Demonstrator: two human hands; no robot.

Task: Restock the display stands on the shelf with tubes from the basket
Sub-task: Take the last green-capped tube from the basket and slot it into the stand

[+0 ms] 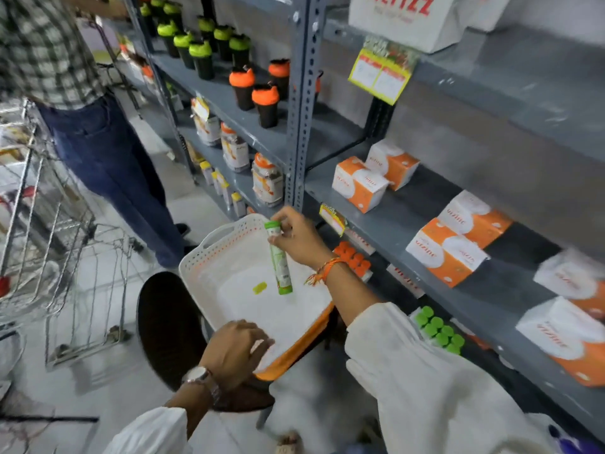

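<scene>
My right hand (pixel 296 239) grips a green tube (pixel 281 263) near its cap and holds it upright above the white perforated basket (pixel 226 244). A small yellow-green piece (pixel 259 287) lies on the basket's floor. My left hand (pixel 234 350) rests on the basket's near rim, fingers curled over its edge. On the low shelf to the right, one display stand holds orange-capped tubes (pixel 353 257) and another holds green-capped tubes (pixel 440 330).
The basket sits on a dark round stool (pixel 167 326). Orange-and-white boxes (pixel 448 250) line the grey shelf (pixel 409 224) above the stands. A person in jeans (pixel 111 165) stands at the left by a wire cart (pixel 49 231). Shaker bottles (pixel 255 90) fill the far shelves.
</scene>
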